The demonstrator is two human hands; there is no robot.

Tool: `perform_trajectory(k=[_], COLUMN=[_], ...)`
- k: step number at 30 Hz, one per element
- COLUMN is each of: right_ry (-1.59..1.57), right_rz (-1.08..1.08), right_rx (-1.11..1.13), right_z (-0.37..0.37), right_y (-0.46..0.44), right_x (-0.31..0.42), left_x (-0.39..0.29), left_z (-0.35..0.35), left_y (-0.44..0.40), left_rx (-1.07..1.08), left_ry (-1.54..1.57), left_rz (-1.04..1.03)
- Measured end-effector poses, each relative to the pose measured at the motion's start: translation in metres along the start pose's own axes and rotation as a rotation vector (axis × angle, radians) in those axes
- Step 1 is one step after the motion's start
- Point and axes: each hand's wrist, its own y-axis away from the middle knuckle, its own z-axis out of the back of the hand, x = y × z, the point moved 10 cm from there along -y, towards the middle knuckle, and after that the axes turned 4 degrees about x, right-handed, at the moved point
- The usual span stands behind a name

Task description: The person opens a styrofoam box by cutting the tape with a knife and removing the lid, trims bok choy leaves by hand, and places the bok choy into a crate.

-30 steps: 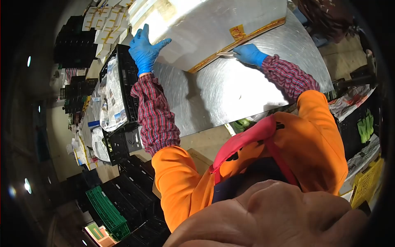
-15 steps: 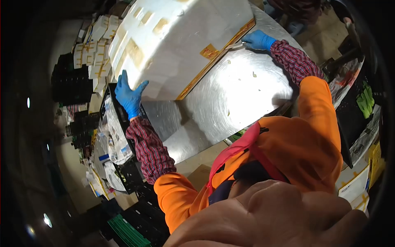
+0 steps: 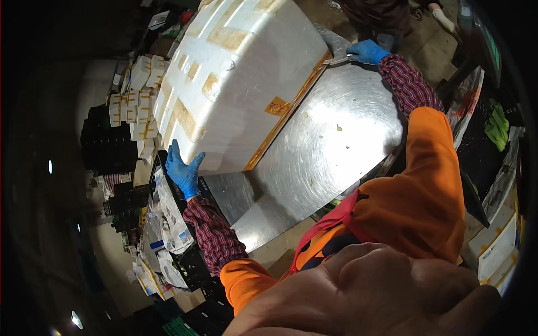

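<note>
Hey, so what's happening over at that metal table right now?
A person in blue gloves has a large white foam box on the metal table. Their left hand is spread against one corner; the right hand holds what looks like a knife near the taped lower edge. Small scraps lie beside the box, and another person stands beyond.

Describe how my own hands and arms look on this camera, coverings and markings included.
The left hand and right hand both wear plain blue gloves, wrinkled at the wrist. Dark red checked sleeve covers with blue and pale lines bunch along the forearms. Above them are plain bright orange sleeves. I see no lettering or cables on either arm.
</note>
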Motion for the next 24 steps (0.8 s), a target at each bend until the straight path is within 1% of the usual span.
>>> perform_trajectory(k=[2,5,6,9,11,13,15,16,19,21,23,24], right_ry=[0.014,0.043,0.049,-0.014,-0.193,-0.263,-0.545,-0.547,-1.390,-1.430,-1.467,-1.482], right_rz=[-0.012,-0.215,-0.220,-0.353,-0.378,-0.397,-0.527,-0.532,-0.747,-0.731,-0.691,-0.698], right_rx=[0.019,-0.110,-0.118,-0.124,-0.221,-0.313,-0.450,-0.457,-0.339,-0.355,-0.391,-0.387], right_z=[0.002,0.015,0.015,0.010,-0.013,-0.030,-0.043,-0.038,-0.087,-0.094,-0.094,-0.096], right_y=[0.008,0.033,0.040,0.077,0.087,0.089,0.094,0.094,0.090,0.075,0.056,0.050], right_x=[-0.014,-0.050,-0.048,-0.052,-0.041,-0.029,-0.025,-0.018,-0.009,-0.003,-0.007,-0.010], left_x=[-0.002,-0.006,-0.005,-0.008,-0.003,0.003,0.001,0.000,0.006,0.016,0.021,0.012], left_z=[0.000,0.004,0.006,0.008,0.005,0.002,0.002,0.002,0.000,-0.008,-0.013,-0.012], left_y=[0.005,0.003,0.002,0.007,0.010,0.008,0.009,0.008,0.004,0.004,0.001,-0.001], left_rx=[0.000,-0.028,-0.037,-0.046,-0.060,-0.073,-0.071,-0.065,-0.048,-0.027,0.000,0.012], left_ry=[0.002,-0.074,-0.071,-0.127,-0.120,-0.152,-0.145,-0.153,-0.145,-0.083,0.092,0.082], left_rz=[0.022,-0.030,-0.035,0.002,-0.001,0.007,0.004,0.004,-0.029,-0.065,-0.172,-0.179])
